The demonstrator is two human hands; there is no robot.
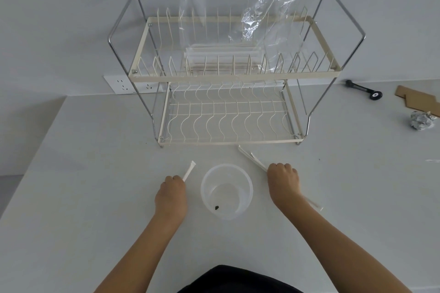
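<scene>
- Left hand: fingers curled round the lower end of the short straw. The straw points up and away.
- Right hand: clamped round the middle of the long straw, which lies slanted on the desk.
- Cup: clear and upright, between the hands.
- Rack: behind the cup.

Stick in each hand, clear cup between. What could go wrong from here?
1. The clear cup stands loose between the left hand, gripping a short white stick, and the right hand; a sideways wrist move could tip it.
2. The long white stick juts out both sides of the right hand, its far end close to the dish rack; swinging it may snag the wire.
3. A dark speck lies in the cup; anything dropped in may touch it.
</scene>
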